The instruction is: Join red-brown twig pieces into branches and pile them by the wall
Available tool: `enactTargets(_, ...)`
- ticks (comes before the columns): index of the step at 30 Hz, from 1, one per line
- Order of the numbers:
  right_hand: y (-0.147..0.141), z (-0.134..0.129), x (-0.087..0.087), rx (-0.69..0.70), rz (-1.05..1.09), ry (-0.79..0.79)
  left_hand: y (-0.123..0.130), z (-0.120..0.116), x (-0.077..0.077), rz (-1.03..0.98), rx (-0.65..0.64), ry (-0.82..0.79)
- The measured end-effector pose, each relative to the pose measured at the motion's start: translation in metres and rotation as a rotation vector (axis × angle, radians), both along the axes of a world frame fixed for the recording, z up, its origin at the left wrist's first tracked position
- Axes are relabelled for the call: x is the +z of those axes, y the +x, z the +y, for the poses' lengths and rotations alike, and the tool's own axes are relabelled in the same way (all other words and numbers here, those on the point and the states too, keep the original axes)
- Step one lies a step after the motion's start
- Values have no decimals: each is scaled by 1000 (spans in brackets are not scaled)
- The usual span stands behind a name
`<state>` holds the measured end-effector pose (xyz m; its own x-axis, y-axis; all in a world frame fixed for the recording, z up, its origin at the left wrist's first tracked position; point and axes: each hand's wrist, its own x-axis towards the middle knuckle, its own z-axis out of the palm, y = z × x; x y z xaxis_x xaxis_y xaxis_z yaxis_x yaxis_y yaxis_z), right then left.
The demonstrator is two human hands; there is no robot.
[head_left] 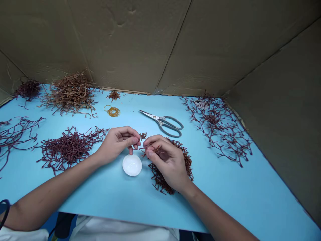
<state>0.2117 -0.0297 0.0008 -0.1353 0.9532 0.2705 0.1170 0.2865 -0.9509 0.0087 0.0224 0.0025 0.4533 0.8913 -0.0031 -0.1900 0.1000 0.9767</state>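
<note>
My left hand (117, 146) and my right hand (167, 164) meet above the blue board (225, 190), their fingertips pinching a small dark red branching sprig (149, 147). Its thin stem runs between my fingers, and part of it is hidden by them. A heap of the same dark red twigs (158, 177) lies partly under my right hand. Just below my left hand sits a small round white dish (132, 165). To the left of my left wrist is a wider dark red heap (67, 150).
Grey-handled steel scissors (160, 122) and a few amber rubber bands (113, 112) lie beyond my hands. Loose twig piles (70, 95) (218, 130) (15, 137) spread along the board's far and side areas. Brown cardboard walls (160, 43) rise behind and right.
</note>
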Motion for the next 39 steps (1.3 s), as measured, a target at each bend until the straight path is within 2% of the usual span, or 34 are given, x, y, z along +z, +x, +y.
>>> enactTargets(5,-2,-3,0,9,-12,1,2,-4,-2,-26,-16,-55)
enactTargets(14,-3,-4,2,23,15,25,3,-10,0,-24,4,15)
enactTargets(23,-1,-3,-1,75,40,33,-3,-9,-5,32,14,138)
enactTargets(30,0,-1,0,155,42,-31,-11,-6,-1,122,-61,312)
enactTargets(34,-2,-2,-2,116,10,0,-15,-3,3,175,-89,305)
enactTargets(39,1,-3,-2,-71,-110,167,-16,0,5,61,-17,199)
